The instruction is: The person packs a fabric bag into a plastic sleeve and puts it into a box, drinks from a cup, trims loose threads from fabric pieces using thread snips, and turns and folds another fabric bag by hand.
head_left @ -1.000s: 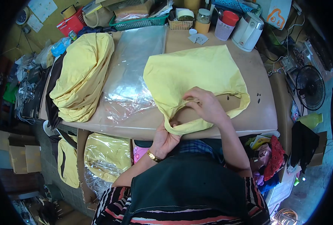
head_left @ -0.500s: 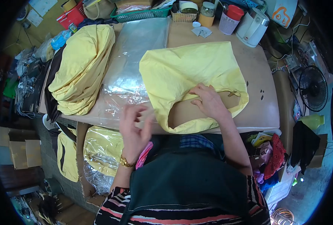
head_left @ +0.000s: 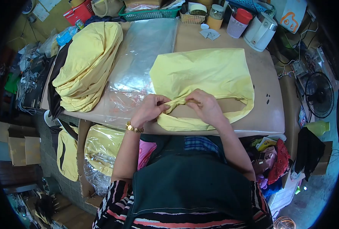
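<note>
A yellow fabric piece (head_left: 203, 72) lies spread on the brown-covered table (head_left: 266, 118), with an oval opening along its near side. My left hand (head_left: 149, 110), with a gold watch on the wrist, pinches the edge of the fabric at the left end of the opening. Just to the right, my right hand (head_left: 205, 106) has its thumb and fingers closed on the same edge. A gathered strip of the fabric runs between the two hands. Left of the piece lies a stack of clear plastic sheets (head_left: 142, 57).
A heap of yellow fabric (head_left: 89, 65) sits at the table's left. Along the back stand a green basket (head_left: 150, 14), a wicker basket (head_left: 192, 17), a lilac cup (head_left: 236, 28) and a white kettle (head_left: 260, 32). A box below holds plastic-wrapped yellow fabric (head_left: 104, 149). A fan (head_left: 319, 94) is at right.
My left hand has left the near edge, passed through the air open, and taken hold of the opening's left edge. My right hand has shifted slightly left. The opening's left end is now gathered.
</note>
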`<move>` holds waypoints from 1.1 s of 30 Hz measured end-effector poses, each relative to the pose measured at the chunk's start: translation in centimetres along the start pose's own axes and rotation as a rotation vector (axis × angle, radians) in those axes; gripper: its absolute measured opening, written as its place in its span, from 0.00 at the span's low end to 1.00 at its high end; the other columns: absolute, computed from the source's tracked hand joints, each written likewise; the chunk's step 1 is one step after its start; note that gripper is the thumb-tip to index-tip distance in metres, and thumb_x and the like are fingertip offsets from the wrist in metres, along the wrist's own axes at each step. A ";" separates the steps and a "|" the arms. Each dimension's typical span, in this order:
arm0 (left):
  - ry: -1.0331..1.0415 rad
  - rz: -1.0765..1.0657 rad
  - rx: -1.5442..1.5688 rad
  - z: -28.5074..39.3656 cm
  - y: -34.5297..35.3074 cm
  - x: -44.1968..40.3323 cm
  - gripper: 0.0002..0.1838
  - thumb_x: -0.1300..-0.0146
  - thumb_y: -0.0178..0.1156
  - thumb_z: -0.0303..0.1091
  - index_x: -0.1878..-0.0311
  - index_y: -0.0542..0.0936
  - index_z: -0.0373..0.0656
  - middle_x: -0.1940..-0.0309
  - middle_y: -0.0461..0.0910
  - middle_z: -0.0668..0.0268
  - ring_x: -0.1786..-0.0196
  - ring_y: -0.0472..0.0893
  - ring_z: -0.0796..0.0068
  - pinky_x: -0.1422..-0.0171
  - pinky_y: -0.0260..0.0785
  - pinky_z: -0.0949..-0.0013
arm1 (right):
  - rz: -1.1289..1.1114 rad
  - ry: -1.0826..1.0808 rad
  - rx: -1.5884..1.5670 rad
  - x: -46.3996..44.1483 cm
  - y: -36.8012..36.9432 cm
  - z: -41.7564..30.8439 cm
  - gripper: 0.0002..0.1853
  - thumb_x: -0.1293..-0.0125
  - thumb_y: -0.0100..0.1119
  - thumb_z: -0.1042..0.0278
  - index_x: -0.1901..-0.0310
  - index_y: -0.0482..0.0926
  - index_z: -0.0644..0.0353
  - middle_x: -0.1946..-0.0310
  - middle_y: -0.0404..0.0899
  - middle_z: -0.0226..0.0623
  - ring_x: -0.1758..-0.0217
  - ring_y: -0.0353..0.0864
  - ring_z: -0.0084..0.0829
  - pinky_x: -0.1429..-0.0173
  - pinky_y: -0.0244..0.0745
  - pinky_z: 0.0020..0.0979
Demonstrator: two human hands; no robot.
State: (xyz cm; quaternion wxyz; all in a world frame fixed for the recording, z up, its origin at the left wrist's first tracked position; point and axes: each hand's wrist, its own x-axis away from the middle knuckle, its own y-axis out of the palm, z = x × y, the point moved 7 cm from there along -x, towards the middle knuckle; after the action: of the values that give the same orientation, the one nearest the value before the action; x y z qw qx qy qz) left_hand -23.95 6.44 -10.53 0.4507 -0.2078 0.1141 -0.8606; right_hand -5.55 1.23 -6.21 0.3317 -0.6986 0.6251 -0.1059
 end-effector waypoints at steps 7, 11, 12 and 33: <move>0.076 -0.068 -0.134 0.5 -0.1 -0.8 0.12 0.37 0.59 0.31 0.56 0.84 0.33 0.78 0.81 0.61 0.75 0.76 0.77 0.67 0.68 0.68 | 0.058 -0.173 0.108 -1.0 1.9 -0.4 0.12 0.50 0.72 0.75 0.64 0.81 0.61 0.66 0.79 0.37 0.60 0.79 0.38 0.56 0.72 0.35; 0.028 -0.121 -0.161 0.1 0.1 -1.0 0.12 0.33 0.58 0.33 0.57 0.82 0.33 0.78 0.78 0.67 0.74 0.73 0.81 0.69 0.65 0.72 | 0.118 -0.360 0.138 -1.1 3.1 -1.5 0.10 0.51 0.73 0.71 0.67 0.82 0.58 0.66 0.79 0.33 0.61 0.77 0.36 0.52 0.68 0.36; 0.020 -0.133 -0.150 0.0 0.1 -1.0 0.12 0.33 0.58 0.34 0.56 0.82 0.33 0.78 0.77 0.67 0.74 0.73 0.81 0.70 0.65 0.72 | 0.121 -0.374 0.138 -1.3 3.6 -1.4 0.09 0.51 0.73 0.71 0.68 0.82 0.57 0.66 0.79 0.33 0.61 0.77 0.36 0.51 0.67 0.36; -0.134 -0.157 -0.011 -1.2 -0.3 -0.8 0.13 0.31 0.60 0.40 0.57 0.83 0.40 0.78 0.74 0.76 0.78 0.67 0.88 0.74 0.58 0.77 | 0.055 0.196 -0.239 -1.8 2.7 1.2 0.04 0.39 0.61 0.83 0.66 0.77 0.64 0.69 0.77 0.30 0.67 0.75 0.19 0.63 0.72 0.23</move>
State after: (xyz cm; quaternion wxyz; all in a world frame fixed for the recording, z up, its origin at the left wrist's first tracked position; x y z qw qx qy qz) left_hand -24.32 7.24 -11.67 0.3873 -0.2754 0.0717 -0.8769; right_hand -7.36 3.35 -8.22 0.1862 -0.7020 0.6816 -0.0892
